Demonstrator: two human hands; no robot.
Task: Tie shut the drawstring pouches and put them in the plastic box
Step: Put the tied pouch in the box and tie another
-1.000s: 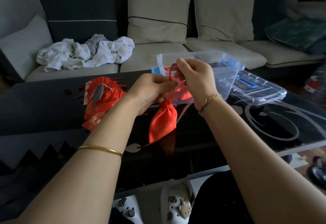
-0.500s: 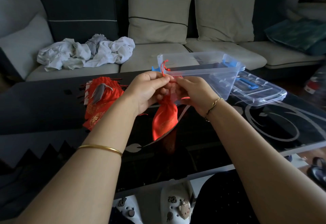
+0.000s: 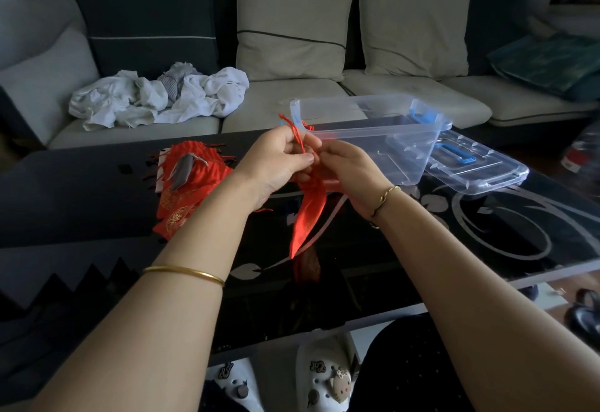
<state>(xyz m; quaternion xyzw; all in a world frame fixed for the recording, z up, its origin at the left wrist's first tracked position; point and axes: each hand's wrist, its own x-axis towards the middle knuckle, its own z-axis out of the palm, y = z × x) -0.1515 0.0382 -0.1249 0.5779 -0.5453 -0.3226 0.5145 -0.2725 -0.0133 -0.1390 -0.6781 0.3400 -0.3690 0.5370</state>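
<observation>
Red pouch (image 3: 308, 216); left hand (image 3: 276, 164), right hand (image 3: 350, 177) pinch drawstring (image 3: 297, 138).

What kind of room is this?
Probably a living room in a home: a sofa with cushions, a glossy black coffee table before it, and crumpled white clothes on the seat.

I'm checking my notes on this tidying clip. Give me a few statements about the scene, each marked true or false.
1. The left hand and the right hand both hold the red pouch near its neck. True.
2. The lid is on the plastic box. False: it lies on the table beside the box.
3. A pile of pouches lies on the table. True.
4. The white clothes lie on the table. False: they lie on the sofa.
</observation>
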